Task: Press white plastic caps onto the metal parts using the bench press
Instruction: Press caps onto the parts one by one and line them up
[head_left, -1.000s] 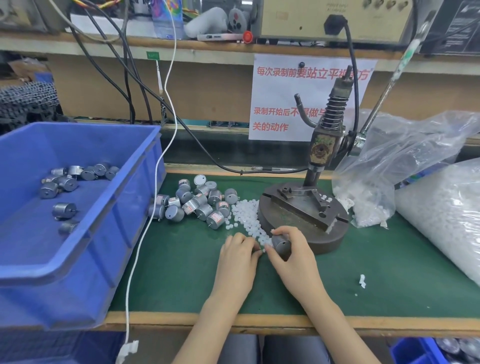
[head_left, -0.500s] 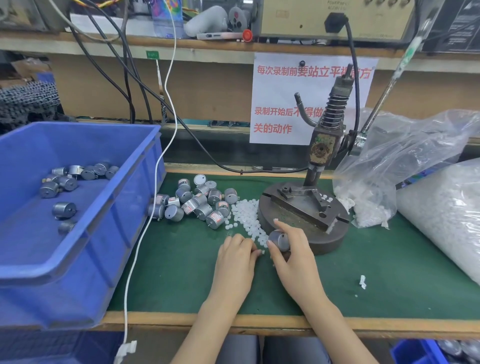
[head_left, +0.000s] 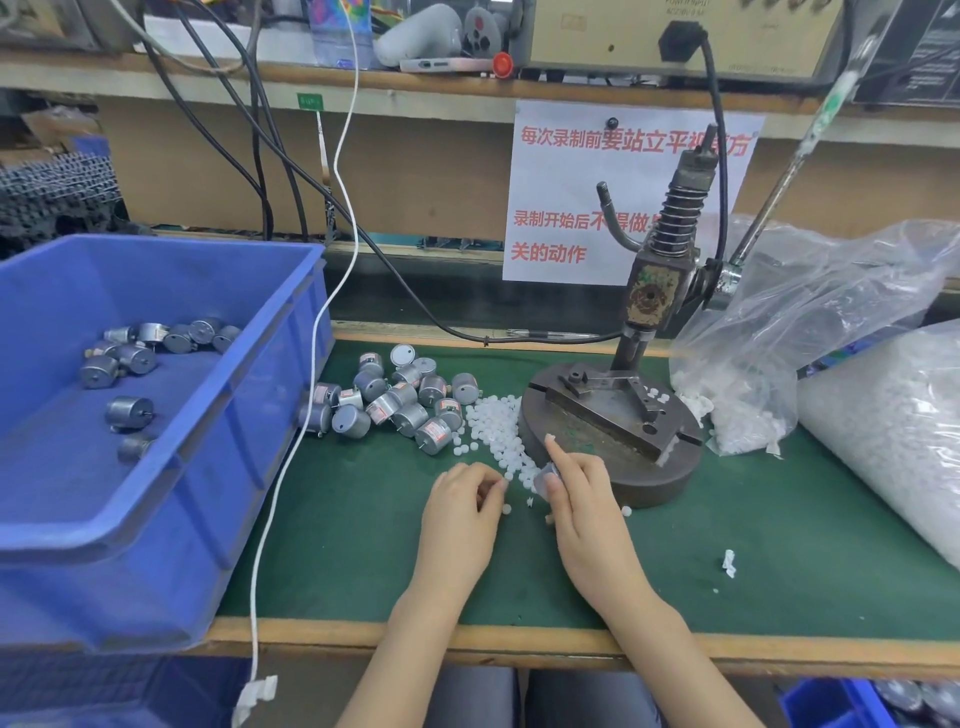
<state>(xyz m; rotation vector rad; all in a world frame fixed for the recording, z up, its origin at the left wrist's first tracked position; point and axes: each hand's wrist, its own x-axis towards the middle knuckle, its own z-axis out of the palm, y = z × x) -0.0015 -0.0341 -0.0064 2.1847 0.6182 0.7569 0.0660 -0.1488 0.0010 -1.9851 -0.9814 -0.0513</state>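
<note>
My right hand (head_left: 582, 499) grips a small metal part (head_left: 546, 478) just in front of the bench press base (head_left: 670, 467), mostly hiding it. My left hand (head_left: 462, 504) hovers over the green mat with fingertips curled at the edge of the loose white caps (head_left: 493, 421); whether it pinches a cap is unclear. A pile of grey metal parts (head_left: 395, 400) lies left of the caps. The bench press (head_left: 654, 291) stands upright on its round base with its lever (head_left: 779, 176) raised to the right.
A blue bin (head_left: 270, 374) with several metal parts sits at the left, tilted over the bench edge. Plastic bags of white caps (head_left: 883, 415) fill the right side. A white cable (head_left: 311, 364) hangs across the bin's right wall. Scattered caps lie on the green mat (head_left: 779, 545).
My right hand has turned the metal part and lowered it slightly toward the mat. My left hand's fingers have drawn back a little from the right hand.
</note>
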